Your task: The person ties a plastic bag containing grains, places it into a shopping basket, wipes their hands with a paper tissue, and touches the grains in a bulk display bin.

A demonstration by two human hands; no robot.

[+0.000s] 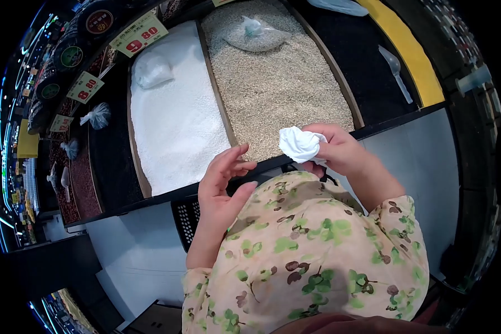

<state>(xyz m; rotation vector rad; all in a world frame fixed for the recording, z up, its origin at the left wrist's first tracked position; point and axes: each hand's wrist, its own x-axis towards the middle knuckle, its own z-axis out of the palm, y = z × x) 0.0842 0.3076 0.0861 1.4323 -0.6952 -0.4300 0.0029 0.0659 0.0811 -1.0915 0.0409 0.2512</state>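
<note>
My right hand [342, 149] is closed around a crumpled white tissue or thin cloth [298, 145], held just over the front edge of the bins. With fingers curved and apart, my left hand [224, 178] hovers at that same edge and holds nothing. Beyond it lies a bin of fine white grain [175, 122], with a tied clear bag [153, 71] resting on top. To the right, a bin of beige grain [284, 83] carries another tied bag [256, 34] filled with similar grain.
A dark bin [362, 61] on the right holds a clear plastic scoop [395, 72], beside a yellow strip [409, 50]. More bins with dark and reddish grains [82, 178] stand at left. Price signs [139, 34] hang above. A black perforated basket [185, 220] is below my left hand.
</note>
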